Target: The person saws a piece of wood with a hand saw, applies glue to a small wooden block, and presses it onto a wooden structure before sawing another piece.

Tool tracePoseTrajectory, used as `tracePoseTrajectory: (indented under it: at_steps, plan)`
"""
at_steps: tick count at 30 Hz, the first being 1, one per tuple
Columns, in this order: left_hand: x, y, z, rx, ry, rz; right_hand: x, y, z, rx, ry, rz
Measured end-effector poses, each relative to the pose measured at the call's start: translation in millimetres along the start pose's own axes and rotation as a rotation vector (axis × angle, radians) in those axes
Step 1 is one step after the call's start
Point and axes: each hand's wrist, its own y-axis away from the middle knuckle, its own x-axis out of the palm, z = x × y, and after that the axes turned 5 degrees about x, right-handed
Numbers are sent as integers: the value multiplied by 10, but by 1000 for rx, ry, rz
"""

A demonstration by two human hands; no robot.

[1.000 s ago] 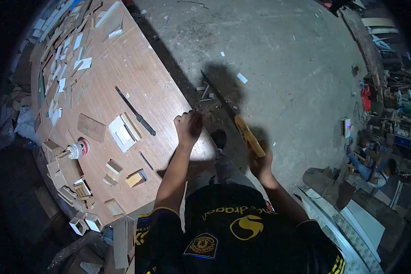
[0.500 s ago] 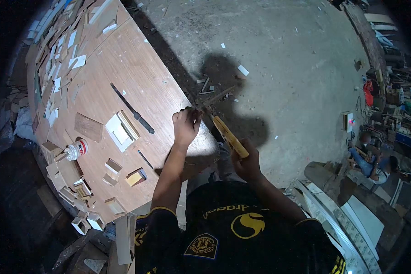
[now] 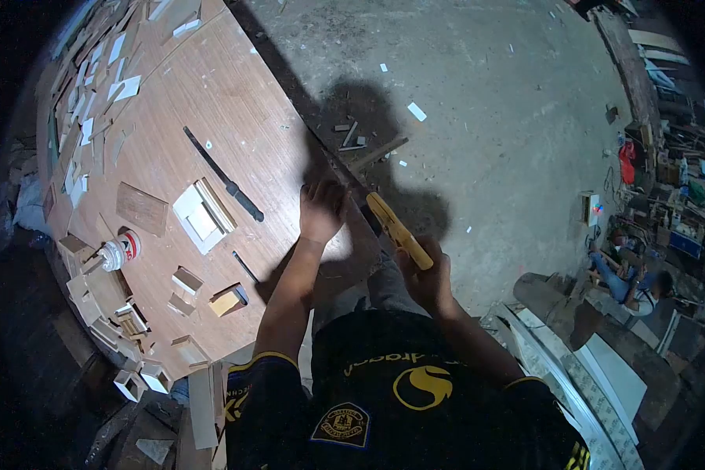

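Observation:
My right hand [image 3: 425, 274] is wrapped round the yellow handle of a handsaw [image 3: 395, 227]. Its dark blade is seen nearly edge-on beside the table edge and partly lost in shadow. At that edge, my left hand [image 3: 322, 210] has its fingers curled down; whatever they press on or hold is hidden beneath them. Left of this hand, a long dark file-like tool with a black handle [image 3: 233, 188] lies on the wooden tabletop [image 3: 247, 102]. A stack of pale, framed wooden pieces [image 3: 202, 217], a thin dark stick [image 3: 246, 267] and a small yellow-and-dark block [image 3: 228, 300] lie nearer my forearm.
A white tub [image 3: 121, 251] and several small wooden boxes [image 3: 102, 301] stand at the table's left side. Offcuts [image 3: 121, 88] pile up at the far left. Scraps [image 3: 352, 135] litter the concrete floor. Another person [image 3: 627, 282] sits at the far right among materials.
The handsaw in my right hand has shifted slightly, and my left hand has turned a little at the table edge. The whole view has moved slightly.

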Motion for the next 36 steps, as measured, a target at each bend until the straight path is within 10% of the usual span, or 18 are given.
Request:
tracePoseTrajectory:
  at_steps: [36]
  plan:
    - [35, 13, 37, 89, -97, 1, 97, 24, 66, -32, 82, 40]
